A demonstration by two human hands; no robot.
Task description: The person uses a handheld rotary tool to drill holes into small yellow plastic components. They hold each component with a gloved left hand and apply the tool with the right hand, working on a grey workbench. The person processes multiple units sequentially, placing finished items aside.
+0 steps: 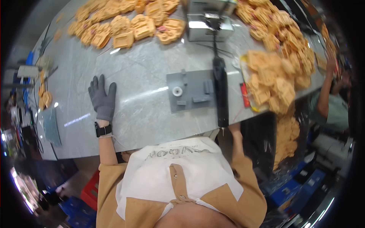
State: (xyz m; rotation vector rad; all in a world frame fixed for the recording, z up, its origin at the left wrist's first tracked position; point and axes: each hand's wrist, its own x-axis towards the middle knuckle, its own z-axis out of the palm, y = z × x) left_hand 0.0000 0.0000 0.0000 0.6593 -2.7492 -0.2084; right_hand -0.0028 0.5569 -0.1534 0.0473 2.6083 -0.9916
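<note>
Left hand (102, 99), grey-gloved, palm down on the grey table (140, 76), fingers loosely spread, thumb apart. At its wrist, black watch (102, 130). To its left, blue-grey sheet (51, 127). Beyond its fingertips, band of yellow-orange moulded parts (133, 28). To its right, well apart, grey fixture plate (194, 81) with raised blocks and one white ring (177, 91). Behind and rightward, white shirt front (152, 178): one line of large dark printed lettering, neighbouring print too small to read. Past the plate, at its right edge, black cylindrical tool (220, 91), cord running up toward a metal box (197, 32). Near the tool's lower end, right hand (235, 129), bare, mostly hidden at the table edge; finger state impossible to tell. Farther right, small red item (244, 95), then heaped yellow-orange parts (270, 76). Farthest, co-worker's bare arm (325, 91).
</note>
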